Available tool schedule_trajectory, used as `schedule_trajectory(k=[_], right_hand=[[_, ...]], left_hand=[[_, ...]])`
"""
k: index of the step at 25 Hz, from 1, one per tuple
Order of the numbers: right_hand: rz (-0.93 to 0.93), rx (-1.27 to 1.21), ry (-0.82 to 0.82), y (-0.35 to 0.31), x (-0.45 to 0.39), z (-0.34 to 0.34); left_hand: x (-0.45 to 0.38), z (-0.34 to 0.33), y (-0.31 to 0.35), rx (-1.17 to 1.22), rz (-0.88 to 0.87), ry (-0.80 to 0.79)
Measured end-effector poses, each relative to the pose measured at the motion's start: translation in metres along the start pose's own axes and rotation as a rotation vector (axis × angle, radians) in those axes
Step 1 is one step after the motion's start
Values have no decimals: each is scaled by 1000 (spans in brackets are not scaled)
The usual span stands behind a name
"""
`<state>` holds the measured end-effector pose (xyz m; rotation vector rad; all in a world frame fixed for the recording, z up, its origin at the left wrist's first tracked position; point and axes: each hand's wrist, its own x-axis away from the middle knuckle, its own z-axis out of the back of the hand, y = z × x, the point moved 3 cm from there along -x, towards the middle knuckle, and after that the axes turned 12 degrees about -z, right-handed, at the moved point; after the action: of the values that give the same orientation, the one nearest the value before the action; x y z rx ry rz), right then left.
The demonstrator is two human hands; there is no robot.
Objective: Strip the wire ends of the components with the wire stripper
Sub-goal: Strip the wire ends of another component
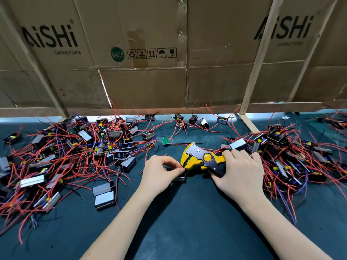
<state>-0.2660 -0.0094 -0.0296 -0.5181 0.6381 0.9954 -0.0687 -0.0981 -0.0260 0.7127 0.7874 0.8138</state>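
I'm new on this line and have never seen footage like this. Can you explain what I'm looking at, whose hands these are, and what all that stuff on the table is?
There is no machine here. One wide-angle camera worn on a person's head looks forward and down at their bare hands. The right hand grips the handles of a yellow wire stripper. The left hand pinches something small at the stripper's mouth, over a small black component; the wire itself is too small to make out. On the dark mat lie piles of similar components with red wires, left and right. Behind stand cardboard boxes marked for capacitors.
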Motion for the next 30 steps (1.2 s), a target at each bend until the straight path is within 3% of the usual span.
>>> schedule_trajectory(k=[12, 18, 21, 26, 30], right_hand=[[10, -61, 11, -2, -3, 8], [8, 8, 96, 3, -6, 10], [-60, -50, 132, 8, -9, 15], [-135, -182, 151, 23, -16, 20], [-146, -322, 200, 30, -26, 30]], left_hand=[[0, 2, -4, -11, 7, -26], [-1, 2, -4, -65, -19, -48], [-2, 4, -1, -160, -117, -134], [-7, 16, 4, -363, -180, -437], [-58, 28, 34, -419, -240, -319]])
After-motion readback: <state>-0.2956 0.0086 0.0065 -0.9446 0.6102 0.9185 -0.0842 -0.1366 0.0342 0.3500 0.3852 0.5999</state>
